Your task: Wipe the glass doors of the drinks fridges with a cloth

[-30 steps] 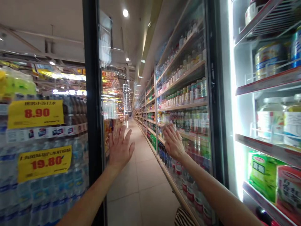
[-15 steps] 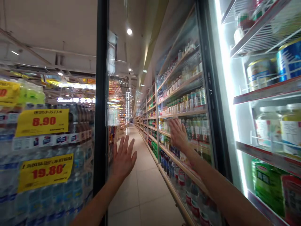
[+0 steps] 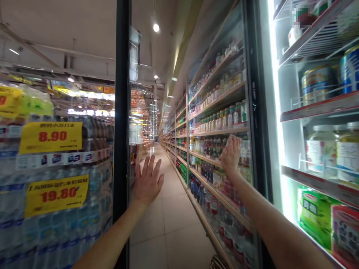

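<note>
My left hand (image 3: 147, 183) is raised with its fingers spread, flat against or just at a glass door (image 3: 134, 112), beside that door's black frame (image 3: 122, 130). It holds nothing. My right hand (image 3: 230, 154) is flat with its fingers together, pressed on a second glass door (image 3: 218, 74) close to its dark frame (image 3: 255, 130). That hand is empty too. Through both panes I see the aisle and its drink shelves.
The lit cooler on the right has shelves (image 3: 319, 108) with cans, jars and green packs (image 3: 314, 213). Stacked water bottles with yellow price tags (image 3: 50, 136) fill the left. A tiled aisle (image 3: 168, 224) runs ahead between long drink shelves (image 3: 213, 130).
My right hand has slid to the right across the glass, towards the dark frame, and a little up. My left hand has stayed almost where it was. The view shifted slightly.
</note>
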`<state>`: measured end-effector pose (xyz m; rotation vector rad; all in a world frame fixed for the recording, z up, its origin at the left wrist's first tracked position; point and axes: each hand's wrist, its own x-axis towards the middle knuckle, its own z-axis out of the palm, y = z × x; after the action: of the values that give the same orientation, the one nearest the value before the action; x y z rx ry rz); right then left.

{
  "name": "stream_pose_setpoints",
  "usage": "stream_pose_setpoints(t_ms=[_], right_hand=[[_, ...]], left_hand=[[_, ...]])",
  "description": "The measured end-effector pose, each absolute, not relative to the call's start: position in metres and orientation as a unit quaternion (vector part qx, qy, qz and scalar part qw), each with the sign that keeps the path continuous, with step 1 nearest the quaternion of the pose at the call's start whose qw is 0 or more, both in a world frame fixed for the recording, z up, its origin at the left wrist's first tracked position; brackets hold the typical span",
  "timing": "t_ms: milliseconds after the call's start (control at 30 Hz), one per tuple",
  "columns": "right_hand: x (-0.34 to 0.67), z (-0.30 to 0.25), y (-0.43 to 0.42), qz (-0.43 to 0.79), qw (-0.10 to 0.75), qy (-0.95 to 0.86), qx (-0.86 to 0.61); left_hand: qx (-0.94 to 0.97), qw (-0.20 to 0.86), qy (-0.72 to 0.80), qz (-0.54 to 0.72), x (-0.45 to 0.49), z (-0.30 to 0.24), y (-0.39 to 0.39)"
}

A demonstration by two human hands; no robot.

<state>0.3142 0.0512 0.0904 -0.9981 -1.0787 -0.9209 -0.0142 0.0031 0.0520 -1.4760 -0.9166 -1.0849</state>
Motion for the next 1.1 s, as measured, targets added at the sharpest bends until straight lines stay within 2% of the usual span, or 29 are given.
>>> stream_pose_setpoints(t_ms=[133,167,200,300,367,500,533,567,667,700,767,867,900,933,1033,1100], right_hand=[[0.291,0.09,0.046,-0.471,0.479,-0.656,-0.344],[0.287,0.092,0.045,-0.474,0.463,-0.67,-0.334],[0.284,0.096,0.044,-0.469,0.478,-0.658,-0.344],[0.274,0.107,0.042,-0.422,0.596,-0.546,-0.411],[0.262,0.11,0.04,-0.414,0.606,-0.541,-0.411],[0.238,0.106,0.033,-0.472,0.421,-0.72,-0.286],[0.236,0.106,0.033,-0.473,0.407,-0.728,-0.283],[0.235,0.108,0.033,-0.466,0.431,-0.71,-0.305],[0.234,0.11,0.035,-0.409,0.574,-0.576,-0.414],[0.231,0.108,0.035,-0.405,0.585,-0.564,-0.419],[0.223,0.098,0.034,-0.441,0.531,-0.625,-0.365],[0.215,0.084,0.034,-0.5,0.384,-0.738,-0.242],[0.216,0.083,0.034,-0.502,0.37,-0.746,-0.233],[0.219,0.084,0.036,-0.497,0.39,-0.733,-0.251],[0.228,0.088,0.039,-0.449,0.545,-0.605,-0.368],[0.227,0.082,0.038,-0.443,0.563,-0.585,-0.381]], left_hand=[[-0.623,0.5,-0.387,-0.46,-0.014,0.051,0.005],[-0.624,0.494,-0.39,-0.462,-0.014,0.051,0.005],[-0.627,0.489,-0.391,-0.463,-0.014,0.051,0.005],[-0.634,0.478,-0.391,-0.466,-0.013,0.051,0.004],[-0.637,0.475,-0.392,-0.464,-0.013,0.051,0.003],[-0.64,0.474,-0.396,-0.457,-0.013,0.051,0.001],[-0.642,0.473,-0.396,-0.456,-0.013,0.052,0.0],[-0.642,0.473,-0.397,-0.456,-0.012,0.052,-0.001],[-0.636,0.479,-0.399,-0.455,-0.012,0.051,-0.001],[-0.632,0.483,-0.4,-0.455,-0.012,0.051,-0.001],[-0.627,0.491,-0.4,-0.454,-0.012,0.051,-0.001],[-0.626,0.498,-0.395,-0.452,-0.013,0.051,0.0],[-0.626,0.499,-0.394,-0.451,-0.013,0.051,0.0],[-0.626,0.5,-0.394,-0.45,-0.014,0.051,0.0],[-0.625,0.504,-0.396,-0.445,-0.014,0.051,0.0],[-0.627,0.501,-0.399,-0.444,-0.014,0.05,0.0]])
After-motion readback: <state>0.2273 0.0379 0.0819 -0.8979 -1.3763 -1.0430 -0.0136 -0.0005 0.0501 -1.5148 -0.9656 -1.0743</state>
